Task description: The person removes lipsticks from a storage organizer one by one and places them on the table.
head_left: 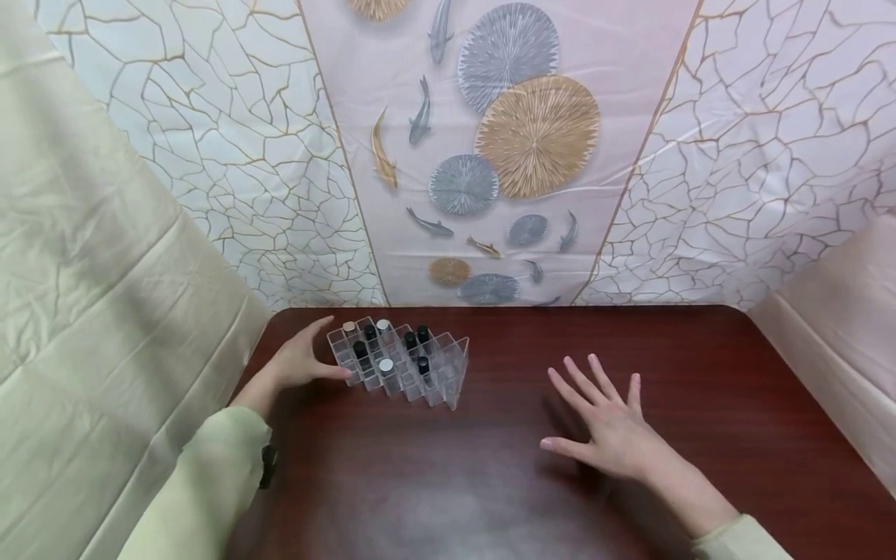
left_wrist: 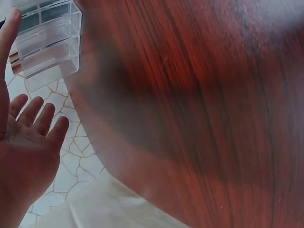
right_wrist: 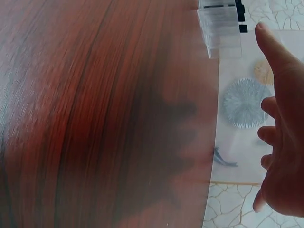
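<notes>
A clear rack (head_left: 448, 365) of slanted compartments stands at the back left of the table, holding several small bottles with black, white and tan caps. Beside its left end is my left hand (head_left: 297, 360), thumb and fingers spread around that end; whether it touches the rack I cannot tell. In the left wrist view the rack (left_wrist: 52, 52) shows above the fingers of the left hand (left_wrist: 28, 156). My right hand (head_left: 616, 432) hovers over the table's right half, fingers spread, holding nothing. The right wrist view shows the right hand (right_wrist: 289, 142) apart from the rack (right_wrist: 221, 33).
The dark red wooden table (head_left: 448, 482) has a glossy top. Patterned cloth (head_left: 434, 101) with fish and round shapes hangs behind its back edge. Pale cloth hangs at the left (head_left: 105, 272) and right (head_left: 840, 327) sides.
</notes>
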Motion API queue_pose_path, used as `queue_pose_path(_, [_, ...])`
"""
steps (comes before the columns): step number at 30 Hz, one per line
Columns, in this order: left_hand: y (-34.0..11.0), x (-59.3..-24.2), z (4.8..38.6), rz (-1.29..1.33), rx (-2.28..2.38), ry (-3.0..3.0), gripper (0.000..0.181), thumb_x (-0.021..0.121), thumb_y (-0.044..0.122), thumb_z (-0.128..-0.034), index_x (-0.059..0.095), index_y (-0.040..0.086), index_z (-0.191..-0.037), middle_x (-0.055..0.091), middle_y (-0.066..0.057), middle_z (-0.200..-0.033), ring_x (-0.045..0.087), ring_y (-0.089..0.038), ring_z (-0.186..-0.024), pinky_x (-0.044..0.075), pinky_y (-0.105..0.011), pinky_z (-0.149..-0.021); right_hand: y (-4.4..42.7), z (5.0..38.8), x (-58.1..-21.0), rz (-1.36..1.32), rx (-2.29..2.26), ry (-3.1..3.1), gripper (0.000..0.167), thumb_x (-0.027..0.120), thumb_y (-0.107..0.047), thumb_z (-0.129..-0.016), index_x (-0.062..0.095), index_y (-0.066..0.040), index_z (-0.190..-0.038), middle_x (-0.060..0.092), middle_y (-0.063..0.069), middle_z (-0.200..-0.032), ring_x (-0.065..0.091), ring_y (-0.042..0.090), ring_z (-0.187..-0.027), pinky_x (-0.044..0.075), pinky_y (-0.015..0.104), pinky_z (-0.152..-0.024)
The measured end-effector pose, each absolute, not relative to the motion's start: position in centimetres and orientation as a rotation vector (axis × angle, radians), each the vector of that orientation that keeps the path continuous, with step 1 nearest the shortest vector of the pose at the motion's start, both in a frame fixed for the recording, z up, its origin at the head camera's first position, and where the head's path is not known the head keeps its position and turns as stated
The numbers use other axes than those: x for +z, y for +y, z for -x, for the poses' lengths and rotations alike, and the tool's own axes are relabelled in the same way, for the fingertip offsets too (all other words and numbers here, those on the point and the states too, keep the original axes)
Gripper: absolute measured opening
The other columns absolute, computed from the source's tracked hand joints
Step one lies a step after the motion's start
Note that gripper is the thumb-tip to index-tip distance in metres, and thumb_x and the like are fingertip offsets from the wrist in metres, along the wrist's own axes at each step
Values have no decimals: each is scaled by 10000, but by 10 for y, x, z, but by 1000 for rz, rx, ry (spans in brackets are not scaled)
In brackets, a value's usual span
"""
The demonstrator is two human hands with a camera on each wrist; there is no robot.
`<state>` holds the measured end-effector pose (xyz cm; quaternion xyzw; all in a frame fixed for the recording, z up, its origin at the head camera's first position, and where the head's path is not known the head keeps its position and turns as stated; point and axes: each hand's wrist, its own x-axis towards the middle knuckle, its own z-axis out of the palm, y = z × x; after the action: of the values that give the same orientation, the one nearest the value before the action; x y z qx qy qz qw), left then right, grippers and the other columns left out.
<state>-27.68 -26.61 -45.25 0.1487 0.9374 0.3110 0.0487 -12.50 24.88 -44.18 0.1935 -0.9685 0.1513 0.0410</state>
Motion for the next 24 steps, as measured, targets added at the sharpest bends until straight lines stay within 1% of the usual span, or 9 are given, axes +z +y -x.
queue_pose_path(3, [-264, -457, 278, -443, 1010, 2843, 1162, 974, 423, -761, 341, -6, -1636, 402, -266, -1651, 406, -477, -1496, 322, -675, -1216, 244, 126, -441, -619, 477, -2955, 1007, 726, -721, -883, 356, -241, -1687, 269, 130, -1757, 100, 464, -1628, 10, 937, -1074])
queue_pose_path(7, [-263, -462, 280, -428, 1071, 2833, 1102, 981, 378, -762, 386, -12, -1605, 485, -261, -1587, 470, -456, -1438, 339, -664, -1208, 236, 127, -440, -643, 538, -2956, 995, 731, -708, -889, 370, -228, -1682, 269, 125, -1758, 102, 474, -1624, 12, 938, -1072])
queue_pose_path(14, [-263, -469, 280, -389, 1136, 2839, 982, 983, 350, -767, 472, -3, -1528, 634, -240, -1388, 562, -414, -1288, 374, -642, -1184, 227, 130, -441, -669, 613, -2953, 963, 740, -675, -902, 391, -219, -1674, 282, 113, -1755, 126, 474, -1621, 21, 931, -1083])
queue_pose_path(19, [-262, -474, 279, -372, 1188, 2837, 924, 984, 333, -771, 500, 22, -1495, 673, -212, -1308, 592, -385, -1214, 402, -629, -1157, 223, 133, -441, -682, 666, -2957, 967, 749, -666, -901, 376, -233, -1681, 273, 100, -1759, 117, 466, -1625, 14, 924, -1090])
queue_pose_path(24, [-260, -475, 275, -370, 1243, 2826, 877, 987, 291, -771, 517, 32, -1464, 682, -215, -1295, 618, -366, -1167, 440, -588, -1118, 220, 138, -440, -690, 708, -2965, 983, 760, -659, -896, 357, -239, -1689, 258, 86, -1766, 103, 449, -1631, 3, 912, -1103])
